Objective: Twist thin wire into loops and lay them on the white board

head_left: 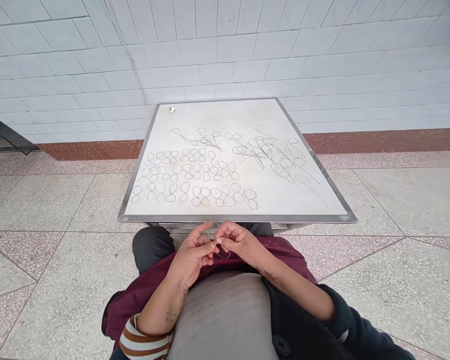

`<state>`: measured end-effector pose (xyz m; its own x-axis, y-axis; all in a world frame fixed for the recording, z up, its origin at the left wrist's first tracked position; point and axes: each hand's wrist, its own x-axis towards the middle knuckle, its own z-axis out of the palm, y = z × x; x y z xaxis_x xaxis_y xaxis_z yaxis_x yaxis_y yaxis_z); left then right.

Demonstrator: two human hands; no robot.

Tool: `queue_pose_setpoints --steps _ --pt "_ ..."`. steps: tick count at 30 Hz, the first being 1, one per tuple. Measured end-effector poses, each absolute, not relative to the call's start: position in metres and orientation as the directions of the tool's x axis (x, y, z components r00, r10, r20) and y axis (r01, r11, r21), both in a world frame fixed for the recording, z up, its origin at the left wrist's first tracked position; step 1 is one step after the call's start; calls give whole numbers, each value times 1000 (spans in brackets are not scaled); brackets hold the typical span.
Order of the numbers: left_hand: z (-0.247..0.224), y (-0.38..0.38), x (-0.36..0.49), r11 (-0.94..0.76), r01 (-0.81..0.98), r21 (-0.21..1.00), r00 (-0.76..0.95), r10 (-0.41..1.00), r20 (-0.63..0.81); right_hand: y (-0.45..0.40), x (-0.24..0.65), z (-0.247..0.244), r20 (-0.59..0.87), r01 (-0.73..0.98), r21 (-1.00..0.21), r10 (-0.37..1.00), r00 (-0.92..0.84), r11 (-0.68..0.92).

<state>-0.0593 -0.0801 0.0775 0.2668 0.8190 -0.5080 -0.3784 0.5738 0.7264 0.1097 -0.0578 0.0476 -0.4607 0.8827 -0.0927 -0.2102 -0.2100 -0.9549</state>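
Observation:
My left hand (193,253) and my right hand (243,243) meet just in front of the table's near edge, above my lap. Between them they pinch a thin wire (227,257), bent into loops. One loop curves up past my left fingertips and another hangs below my right fingers. The crossing of the wire is mostly hidden by my thumbs and fingers. On the tabletop beyond, several wire figure-eights (250,199) lie in uneven rows. Farther back and to the right, loose wires (264,147) with a loop and long tails lie tangled in a heap.
The white table (296,202) has a grey metal rim (232,218) close to my hands. A small red-and-white object (172,110) sits at its far left corner. Behind stands a white tiled wall (225,50); speckled floor tiles (78,270) surround the table.

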Motion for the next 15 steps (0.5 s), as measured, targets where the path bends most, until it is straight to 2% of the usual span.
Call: queue_pose_setpoints --steps 3,9,15 --pt "75 -82 -58 582 -391 713 292 813 -503 -56 111 49 -101 -205 -955 881 -462 -216" --pt "69 -85 -54 598 -526 605 391 801 -453 -54 112 47 -63 -296 -926 871 -488 -233" --pt "72 -86 -57 593 -462 659 396 803 -445 -56 113 47 -76 -303 -918 862 -501 -257"
